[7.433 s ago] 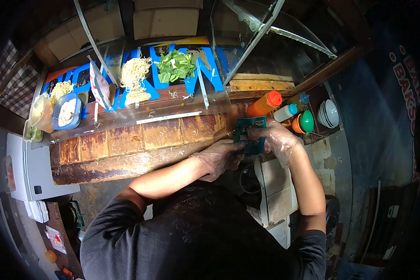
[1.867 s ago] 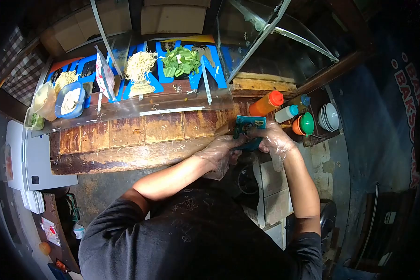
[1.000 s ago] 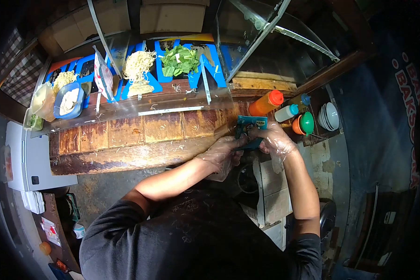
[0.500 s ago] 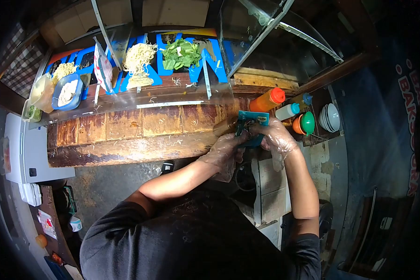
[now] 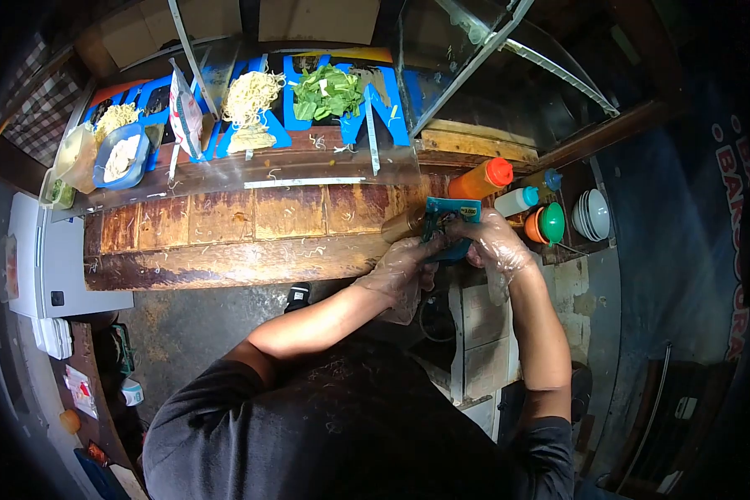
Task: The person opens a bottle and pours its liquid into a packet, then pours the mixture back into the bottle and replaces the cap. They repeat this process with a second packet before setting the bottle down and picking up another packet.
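A teal packet (image 5: 453, 208) with a small yellow label is held between my two hands, above the right end of the wooden counter. My left hand (image 5: 402, 265), in a clear plastic glove, closes on the packet's left side. On its right side, my right hand (image 5: 493, 242), gloved the same way, has its fingers closed on it. Dark shapes show on the packet, too small to make out. An orange bottle with a red cap (image 5: 480, 177) stands just behind the packet. Right of it is a white bottle with a light blue cap (image 5: 517, 201).
Noodles (image 5: 252, 98), leafy greens (image 5: 326, 92) and a blue container (image 5: 122, 157) sit on the shelf behind the wooden counter (image 5: 225, 221). Stacked bowls (image 5: 590, 214) and a green-and-orange bottle or cup (image 5: 550, 222) are at right. A white box (image 5: 58, 250) stands at left.
The view has shifted slightly. Both hands keep their hold on the teal packet, with almost no visible movement.
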`<state>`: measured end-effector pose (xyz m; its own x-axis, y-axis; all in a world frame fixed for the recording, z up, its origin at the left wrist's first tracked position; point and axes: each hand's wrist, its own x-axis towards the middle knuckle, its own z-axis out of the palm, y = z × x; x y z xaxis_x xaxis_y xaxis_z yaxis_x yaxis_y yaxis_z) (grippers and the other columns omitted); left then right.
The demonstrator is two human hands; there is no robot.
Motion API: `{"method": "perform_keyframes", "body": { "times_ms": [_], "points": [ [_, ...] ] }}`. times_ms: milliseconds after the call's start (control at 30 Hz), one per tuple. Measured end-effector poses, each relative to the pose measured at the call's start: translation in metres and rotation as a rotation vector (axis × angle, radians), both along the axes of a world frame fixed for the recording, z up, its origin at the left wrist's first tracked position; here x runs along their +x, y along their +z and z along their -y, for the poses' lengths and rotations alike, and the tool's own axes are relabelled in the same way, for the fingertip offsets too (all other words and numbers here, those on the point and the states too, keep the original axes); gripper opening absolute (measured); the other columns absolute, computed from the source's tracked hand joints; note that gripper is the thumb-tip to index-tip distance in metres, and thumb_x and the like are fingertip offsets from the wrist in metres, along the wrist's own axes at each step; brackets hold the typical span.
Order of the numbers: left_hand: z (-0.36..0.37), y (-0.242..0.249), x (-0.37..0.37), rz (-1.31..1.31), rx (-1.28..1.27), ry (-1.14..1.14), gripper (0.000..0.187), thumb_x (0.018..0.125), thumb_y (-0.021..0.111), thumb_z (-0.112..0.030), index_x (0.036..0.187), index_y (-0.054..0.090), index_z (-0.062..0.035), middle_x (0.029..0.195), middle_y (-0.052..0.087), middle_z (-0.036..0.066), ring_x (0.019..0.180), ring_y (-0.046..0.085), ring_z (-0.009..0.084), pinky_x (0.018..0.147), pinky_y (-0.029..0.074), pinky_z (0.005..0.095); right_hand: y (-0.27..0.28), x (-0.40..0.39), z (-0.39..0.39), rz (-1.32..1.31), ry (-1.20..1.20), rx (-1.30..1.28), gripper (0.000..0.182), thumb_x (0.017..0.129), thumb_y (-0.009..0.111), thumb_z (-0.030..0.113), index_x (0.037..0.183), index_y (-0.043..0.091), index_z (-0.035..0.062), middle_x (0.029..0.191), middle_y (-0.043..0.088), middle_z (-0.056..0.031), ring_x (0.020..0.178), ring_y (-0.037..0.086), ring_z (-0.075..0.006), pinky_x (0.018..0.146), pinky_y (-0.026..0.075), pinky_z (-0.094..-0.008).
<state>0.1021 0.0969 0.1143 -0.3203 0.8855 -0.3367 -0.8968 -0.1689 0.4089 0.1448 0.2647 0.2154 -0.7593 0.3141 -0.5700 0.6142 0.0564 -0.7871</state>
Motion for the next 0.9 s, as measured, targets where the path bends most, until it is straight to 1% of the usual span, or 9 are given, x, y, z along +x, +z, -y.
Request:
{"method": "perform_keyframes", "body": {
  "times_ms": [233,367,433,667,733,767,800,833,900],
  "points": [
    [0.0,0.001,-0.001,0.016,-0.041,-0.015,0.024,0.092,0.071,-0.036,0.101,0.063,-0.0153,0.073,0.051,-0.007,0.061,0.045,0.0054,0.054,0.036,0.0238,0.004,0.002,0.004,-0.05,0.03,0.038,0.022,0.09,0.068,0.015,0.109,0.067,0.0038,0.075,0.064,-0.0011,0.048,0.051,-0.0083,0.042,0.04,-0.0225],
    [-0.004,-0.015,0.0,0.036,-0.011,-0.018,0.023,0.093,0.071,-0.035,0.102,0.064,-0.015,0.075,0.051,-0.007,0.062,0.044,0.005,0.054,0.036,0.0234,-0.002,0.005,0.0,-0.066,0.036,0.047,0.023,0.09,0.069,0.018,0.109,0.067,0.0048,0.076,0.064,-0.0004,0.05,0.051,-0.0074,0.042,0.039,-0.0225],
    [-0.002,-0.016,-0.001,0.063,0.02,-0.036,0.026,0.093,0.071,-0.032,0.11,0.062,-0.0142,0.089,0.059,-0.006,0.065,0.045,0.0065,0.057,0.038,0.0243,-0.007,0.006,-0.002,-0.13,0.056,0.024,0.025,0.089,0.07,0.022,0.108,0.067,0.0061,0.078,0.064,0.0003,0.052,0.051,-0.007,0.043,0.038,-0.0221],
    [-0.002,-0.012,0.0,0.04,-0.063,-0.032,0.023,0.094,0.069,-0.028,0.112,0.061,-0.0153,0.089,0.057,-0.007,0.064,0.043,0.0059,0.058,0.04,0.0269,-0.014,0.009,-0.007,-0.176,0.047,0.008,0.025,0.087,0.071,0.027,0.103,0.068,0.0072,0.077,0.063,0.0021,0.053,0.049,-0.0066,0.044,0.036,-0.0239],
    [-0.001,-0.006,-0.001,0.054,-0.038,-0.014,0.022,0.095,0.069,-0.026,0.112,0.061,-0.0149,0.087,0.057,-0.006,0.064,0.044,0.0056,0.057,0.04,0.0269,-0.008,0.007,-0.009,-0.078,0.051,-0.029,0.051,0.086,0.071,0.015,0.13,0.047,0.0093,0.095,0.063,-0.004,0.062,0.057,-0.0083,0.041,0.039,-0.021],
    [-0.001,-0.006,0.0,0.055,-0.042,-0.015,0.022,0.095,0.069,-0.026,0.112,0.061,-0.0149,0.087,0.057,-0.006,0.064,0.044,0.0056,0.057,0.04,0.0269,-0.009,0.008,-0.011,-0.077,0.05,-0.032,0.051,0.086,0.071,0.015,0.13,0.047,0.0093,0.095,0.063,-0.004,0.062,0.057,-0.0083,0.041,0.039,-0.021],
    [-0.001,-0.008,0.0,0.076,-0.05,-0.01,0.022,0.095,0.069,-0.026,0.113,0.061,-0.0147,0.086,0.057,-0.006,0.063,0.044,0.0058,0.056,0.04,0.0267,-0.011,0.009,-0.012,-0.143,0.126,0.002,0.034,0.087,0.07,0.022,0.116,0.058,0.0074,0.085,0.063,-0.0008,0.059,0.054,-0.0076,0.043,0.038,-0.0226],
    [-0.001,-0.008,0.0,0.096,-0.059,-0.006,0.022,0.095,0.068,-0.025,0.113,0.061,-0.0145,0.085,0.057,-0.005,0.063,0.044,0.006,0.056,0.04,0.0265,-0.011,0.009,-0.012,-0.208,0.202,0.036,0.026,0.088,0.069,0.028,0.101,0.069,0.0055,0.075,0.062,0.0023,0.055,0.051,-0.0069,0.046,0.038,-0.0242],
    [-0.001,-0.007,0.0,0.097,-0.066,-0.003,0.021,0.096,0.068,-0.024,0.113,0.061,-0.0143,0.085,0.057,-0.005,0.062,0.044,0.0063,0.055,0.04,0.0265,0.003,0.004,-0.005,-0.146,0.162,-0.04,0.026,0.088,0.068,0.028,0.099,0.069,0.0049,0.073,0.062,0.002,0.055,0.052,-0.0068,0.046,0.039,-0.0238]
  ]
}}
